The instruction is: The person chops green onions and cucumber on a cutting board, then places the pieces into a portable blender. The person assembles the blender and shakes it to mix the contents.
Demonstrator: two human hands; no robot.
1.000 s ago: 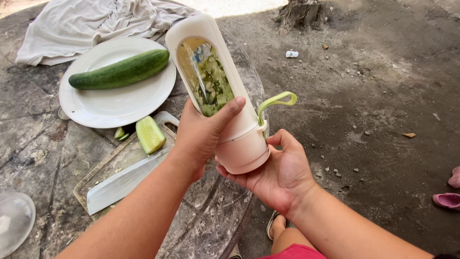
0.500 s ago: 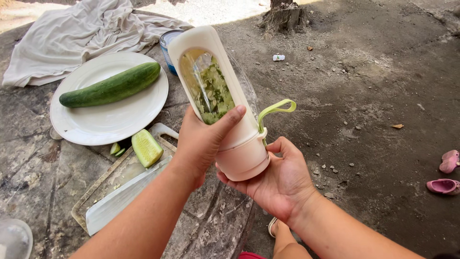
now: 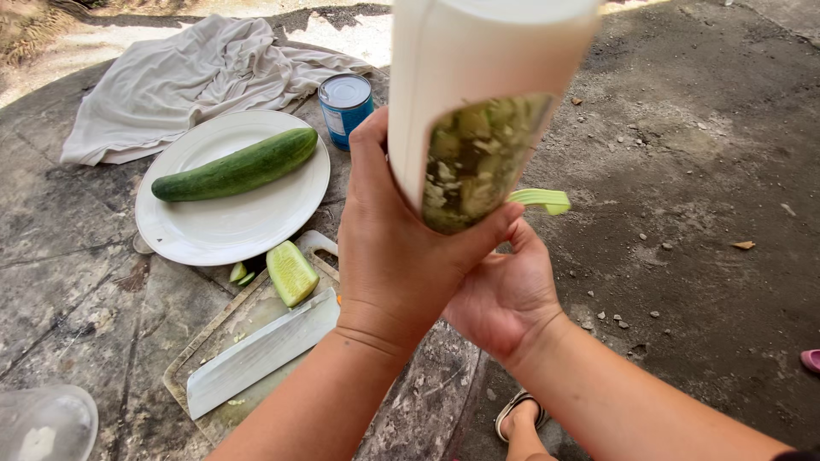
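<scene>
Both hands hold a tall cream plastic chopper cup with a see-through window (image 3: 478, 102), lifted up high and close to the camera. The left hand (image 3: 401, 248) is wrapped around the front of the cup, thumb on one side and fingers (image 3: 371, 149) on the other. The right hand (image 3: 504, 294) cups it from below, fingers curled under the base. Through the window you can see chopped green bits (image 3: 474, 162) packed inside. A light green plastic handle (image 3: 540, 199) sticks out beside the cup, just above the right hand.

Below the hands is a round grey stone worktop (image 3: 77, 265). On it sits a round white plate (image 3: 231, 222) with a whole dark green cucumber (image 3: 237, 166) lying across it. Just beside the plate is a worn cutting board (image 3: 248, 316) with a cut cucumber piece (image 3: 291, 271) and a big wide knife blade (image 3: 260, 352) lying flat on it. A small blue tin can (image 3: 345, 104) stands behind the plate, near a crumpled pale grey cloth (image 3: 188, 77). A clear plastic lid (image 3: 43, 423) shows at the bottom left corner. A foot in a sandal (image 3: 517, 418) rests on the dirt ground (image 3: 700, 213).
</scene>
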